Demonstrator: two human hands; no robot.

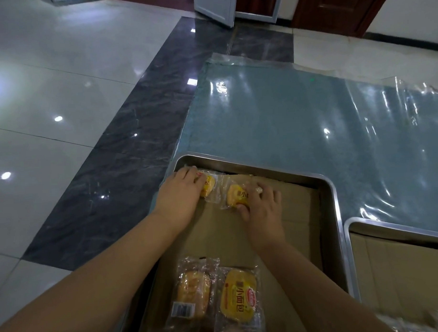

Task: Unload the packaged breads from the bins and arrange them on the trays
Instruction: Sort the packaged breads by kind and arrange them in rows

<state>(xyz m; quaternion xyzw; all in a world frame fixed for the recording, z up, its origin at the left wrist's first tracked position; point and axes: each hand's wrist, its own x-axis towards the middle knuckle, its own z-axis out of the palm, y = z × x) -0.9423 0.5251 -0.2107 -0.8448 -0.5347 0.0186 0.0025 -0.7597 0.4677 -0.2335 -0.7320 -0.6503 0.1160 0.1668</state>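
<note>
A steel tray [334, 196] lined with brown cardboard lies in front of me. At its far left corner my left hand [181, 194] rests on a packaged bread [210, 185] in clear wrap. Just right of it my right hand [261, 206] grips a second packaged bread [236, 195] against the cardboard. Two more packaged breads lie side by side at the near end of the tray: one label-down [192, 291], one with a yellow label up [238, 295].
A second steel tray [399, 230], also lined with cardboard, sits at the right. Both trays rest on a blue mat [286, 118] under clear plastic film. Glossy tiled floor with a dark strip [128, 149] lies to the left. Doors stand at the far end.
</note>
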